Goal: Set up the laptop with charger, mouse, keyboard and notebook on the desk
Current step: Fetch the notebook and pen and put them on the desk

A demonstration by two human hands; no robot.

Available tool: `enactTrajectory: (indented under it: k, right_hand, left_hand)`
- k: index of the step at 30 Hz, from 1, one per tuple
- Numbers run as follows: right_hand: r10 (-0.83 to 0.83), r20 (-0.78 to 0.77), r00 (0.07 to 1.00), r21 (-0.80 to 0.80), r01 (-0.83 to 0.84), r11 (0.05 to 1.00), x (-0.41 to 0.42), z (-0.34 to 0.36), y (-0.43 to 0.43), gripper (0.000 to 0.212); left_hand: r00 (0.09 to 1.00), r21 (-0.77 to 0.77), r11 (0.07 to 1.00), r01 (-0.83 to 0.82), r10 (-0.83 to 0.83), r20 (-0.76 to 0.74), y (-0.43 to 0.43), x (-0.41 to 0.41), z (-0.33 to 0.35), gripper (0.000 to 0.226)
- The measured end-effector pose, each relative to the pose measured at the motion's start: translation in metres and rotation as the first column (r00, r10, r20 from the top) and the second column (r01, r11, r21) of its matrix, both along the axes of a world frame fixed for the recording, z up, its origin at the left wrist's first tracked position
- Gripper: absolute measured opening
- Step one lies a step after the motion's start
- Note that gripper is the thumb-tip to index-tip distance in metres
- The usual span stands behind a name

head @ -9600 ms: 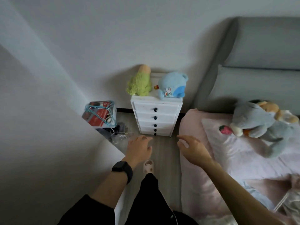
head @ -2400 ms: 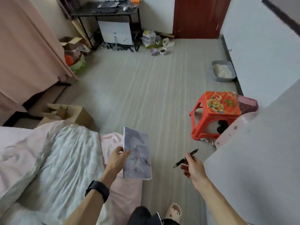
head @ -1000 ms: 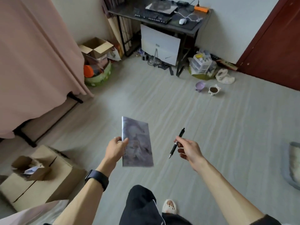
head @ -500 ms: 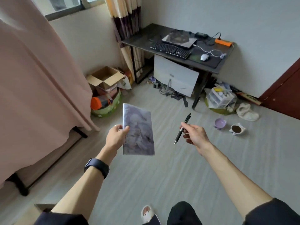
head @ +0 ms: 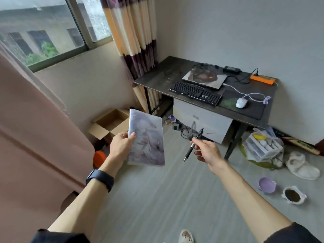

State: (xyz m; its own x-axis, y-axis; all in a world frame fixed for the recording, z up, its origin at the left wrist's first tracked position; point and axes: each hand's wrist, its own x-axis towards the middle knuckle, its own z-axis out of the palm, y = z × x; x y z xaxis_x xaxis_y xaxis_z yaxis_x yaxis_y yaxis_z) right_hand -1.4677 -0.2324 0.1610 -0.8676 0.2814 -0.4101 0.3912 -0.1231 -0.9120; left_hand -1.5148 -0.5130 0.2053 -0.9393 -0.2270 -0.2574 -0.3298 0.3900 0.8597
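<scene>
My left hand pinched the notebook by its near edge, thumb on the cover. My right hand, apart from it, gripped a pen in curled fingers. The table stood well beyond both hands. With only one edge pinched, I judged the thin notebook could sag and slip out, or be set down on the keyboard beyond my right hand. It was closed, its cover a pale, marbled grey-lilac, and it looked limp.
</scene>
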Motion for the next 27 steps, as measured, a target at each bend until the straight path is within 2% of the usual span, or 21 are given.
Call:
enactTrajectory:
  k: [7, 9, 15, 21, 25, 27]
  right_hand:
    - [0.081, 0.052, 0.995, 0.019, -0.082, 0.996, -0.178, -0.006, 0.002, 0.025]
    - [0.086, 0.069, 0.994, 0.028, -0.088, 0.996, -0.23, -0.017, 0.001, 0.024]
    - [0.077, 0.105, 0.991, 0.057, -0.083, 0.995, -0.375, -0.055, -0.01, 0.027]
    - [-0.014, 0.165, 0.986, 0.066, 0.003, 0.998, -0.502, -0.073, -0.019, 0.027]
    - [-0.049, 0.215, 0.975, 0.066, 0.036, 0.997, -0.568, -0.094, -0.022, 0.026]
    - [-0.051, 0.251, 0.967, 0.069, 0.035, 0.997, -0.601, -0.109, -0.022, 0.027]
  left_hand:
    - [0.998, 0.033, 0.999, -0.03, 0.027, 0.063, -0.008, -0.16, -0.01, 0.026]
    - [0.997, -0.001, 0.999, -0.039, 0.039, 0.065, -0.016, -0.21, -0.022, 0.028]
    - [0.992, -0.047, 0.997, 0.061, -0.055, 0.116, -0.027, -0.374, -0.052, 0.024]
    - [0.971, -0.038, 0.993, 0.114, -0.103, 0.217, -0.039, -0.55, -0.085, 0.029]
    - [0.944, -0.035, 0.983, 0.183, -0.165, 0.284, -0.025, -0.635, -0.097, 0.02]
    - [0.932, -0.08, 0.97, 0.228, -0.194, 0.306, -0.015, -0.674, -0.103, 0.02]
